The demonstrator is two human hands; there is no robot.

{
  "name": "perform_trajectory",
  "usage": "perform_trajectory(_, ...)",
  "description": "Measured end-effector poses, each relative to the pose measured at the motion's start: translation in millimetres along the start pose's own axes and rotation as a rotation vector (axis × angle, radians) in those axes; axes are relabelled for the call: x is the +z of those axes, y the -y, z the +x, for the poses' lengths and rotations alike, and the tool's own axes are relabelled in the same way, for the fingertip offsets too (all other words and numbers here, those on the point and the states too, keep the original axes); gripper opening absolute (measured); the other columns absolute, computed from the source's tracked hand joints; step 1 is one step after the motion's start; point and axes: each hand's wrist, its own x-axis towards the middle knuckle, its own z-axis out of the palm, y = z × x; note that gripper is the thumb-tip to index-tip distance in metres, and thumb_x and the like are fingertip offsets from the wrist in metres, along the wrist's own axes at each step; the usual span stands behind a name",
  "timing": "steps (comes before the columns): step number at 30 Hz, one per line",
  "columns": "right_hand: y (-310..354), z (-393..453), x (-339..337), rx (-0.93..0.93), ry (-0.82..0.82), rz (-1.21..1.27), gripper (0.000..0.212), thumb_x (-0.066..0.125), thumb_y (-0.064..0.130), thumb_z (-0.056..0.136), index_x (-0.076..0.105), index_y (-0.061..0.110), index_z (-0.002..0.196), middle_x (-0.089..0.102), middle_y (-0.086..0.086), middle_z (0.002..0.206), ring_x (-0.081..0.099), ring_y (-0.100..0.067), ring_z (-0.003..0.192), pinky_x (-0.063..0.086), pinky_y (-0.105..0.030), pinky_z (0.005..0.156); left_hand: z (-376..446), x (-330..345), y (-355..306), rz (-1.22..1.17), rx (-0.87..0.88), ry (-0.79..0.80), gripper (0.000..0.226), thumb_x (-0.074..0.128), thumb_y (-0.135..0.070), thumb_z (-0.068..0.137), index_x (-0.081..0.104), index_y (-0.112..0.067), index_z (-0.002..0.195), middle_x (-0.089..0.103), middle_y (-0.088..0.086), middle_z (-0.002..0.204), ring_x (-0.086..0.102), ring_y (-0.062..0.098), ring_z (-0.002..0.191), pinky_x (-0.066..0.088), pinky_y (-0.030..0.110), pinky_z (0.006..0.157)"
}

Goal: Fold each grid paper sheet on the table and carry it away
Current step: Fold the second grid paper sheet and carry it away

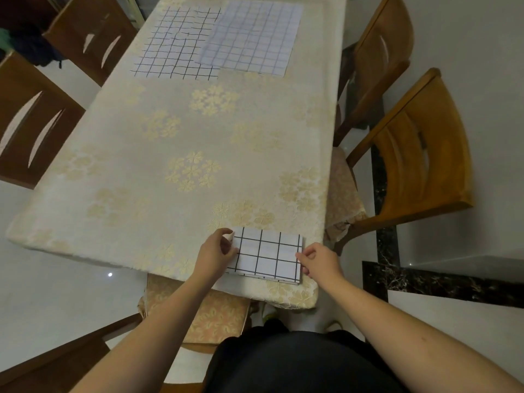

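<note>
I see the folded grid sheet [266,255] at the near right corner of the bench [175,131]. My left hand [216,252] fingers pinch its lifted left corner; my right hand [319,260] fingers pinch its right edge.

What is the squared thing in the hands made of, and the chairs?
Folded grid sheet: looks like thin matte paper; stacked layers show along its right edge, and the left hand curls up a corner. Right hand pinches its right edge. Chair: probably varnished wood, orange-brown with a slight sheen.

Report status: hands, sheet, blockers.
Left hand pinches folded sheet at its left corner; right hand pinches right edge. Two flat sheets wait far end. No blockers.
</note>
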Motion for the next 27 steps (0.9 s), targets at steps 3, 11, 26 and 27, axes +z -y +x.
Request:
perform_trajectory(3,-0.5,-1.4,-1.7,-0.096,-0.072,-0.138,0.031,0.065,0.036,0.09,0.059,0.006,0.084,0.059,-0.002,0.068,0.054,-0.013,0.058,0.039,-0.022,0.049,-2.9,-1.3,-1.4,0.06,0.119,-0.2,0.037,0.069,-0.022,0.087,0.055,-0.015,0.121,0.053,0.003,0.107,0.056,0.015,0.087,0.048,0.028,0.075)
perform_trajectory(11,12.0,-4.2,26.2,-0.603,-0.158,-0.501,0.021,0.048,0.031,0.097,0.061,0.018,0.108,0.063,0.002,0.106,0.056,-0.018,0.1,0.044,-0.034,0.089,-10.6,24.4,-13.4,0.467,0.718,-0.127,0.044,0.044,-0.025,0.097,0.051,-0.007,0.136,0.049,0.013,0.143,0.044,0.029,0.134,0.036,0.043,0.108)
perform_trajectory(26,1.7,7.7,70.8,-0.616,-0.132,-0.982,0.065,0.033,0.048,0.098,0.026,0.01,0.15,0.022,-0.004,0.158,0.021,-0.019,0.146,0.015,-0.04,0.12,8.2,36.2,7.6,0.646,0.652,0.121,0.061,0.028,-0.046,0.102,0.024,-0.011,0.152,0.019,0.006,0.16,0.014,0.023,0.149,0.019,0.044,0.119)
perform_trajectory(27,1.6,7.9,69.7,-0.605,-0.127,-0.995,0.065,0.028,0.049,0.098,0.027,0.01,0.15,0.023,-0.004,0.158,0.022,-0.019,0.146,0.015,-0.04,0.121,8.5,35.3,8.9,0.645,0.641,0.125,0.062,0.028,-0.047,0.102,0.025,-0.012,0.152,0.02,0.006,0.16,0.014,0.023,0.149,0.019,0.044,0.119)
